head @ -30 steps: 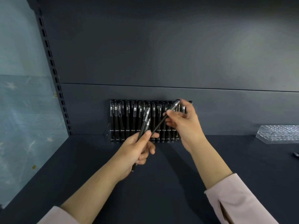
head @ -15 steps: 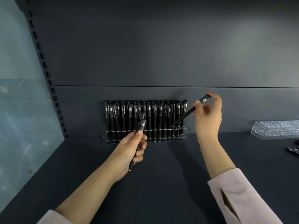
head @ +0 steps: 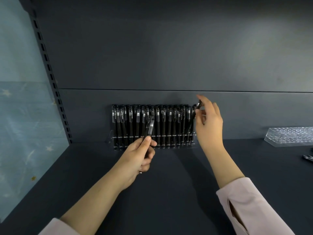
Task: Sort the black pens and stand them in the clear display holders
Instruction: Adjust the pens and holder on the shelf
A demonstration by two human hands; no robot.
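Our left hand [head: 137,160] grips a pair of pens [head: 149,128]. Its fingers [head: 149,164] curl round the lower barrels and the thumb presses on top. The clear caps rise up and away from these fingers, in front of the row of pens [head: 164,126]. We think there are two pens here, though they overlap.

Our right hand [head: 210,126] is off to the side of the left one, at the far end of the row. It pinches a single pen [head: 193,117] near its cap between forefinger and thumb, and the other fingers spread loosely. Blur softens this grip. The single pen slants down from the fingertips toward the end slot of the clear display holder [head: 110,137]. We cannot tell whether its tip is seated.

The holder stands on the dark shelf [head: 177,184], just beyond both sets of fingers and against the back panel [head: 169,65]. The pens in it stand upright, packed side by side.

Well out past the right hand's fingers, a second clear holder [head: 291,136] lies on the shelf. A few loose pens [head: 308,157] lie just in front of it at the frame's edge. A pale pink sleeve [head: 245,209] covers our right forearm.
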